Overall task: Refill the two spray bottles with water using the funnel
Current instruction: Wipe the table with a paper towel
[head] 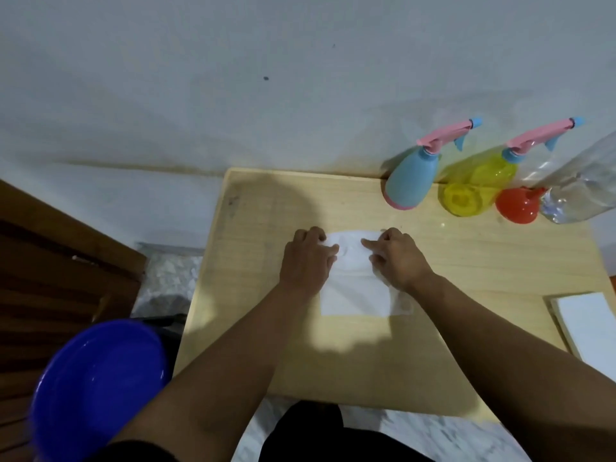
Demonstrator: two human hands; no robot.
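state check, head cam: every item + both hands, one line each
blue spray bottle: upright, capped
yellow spray bottle: upright, capped
red funnel: lying on table
clear bottle: tilted, holds water
white tissue: flat, being folded
left hand: pinching tissue
right hand: pinching tissue

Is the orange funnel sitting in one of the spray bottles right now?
No, the orange funnel lies on the table between the yellow spray bottle and a clear plastic bottle, in neither spray bottle.
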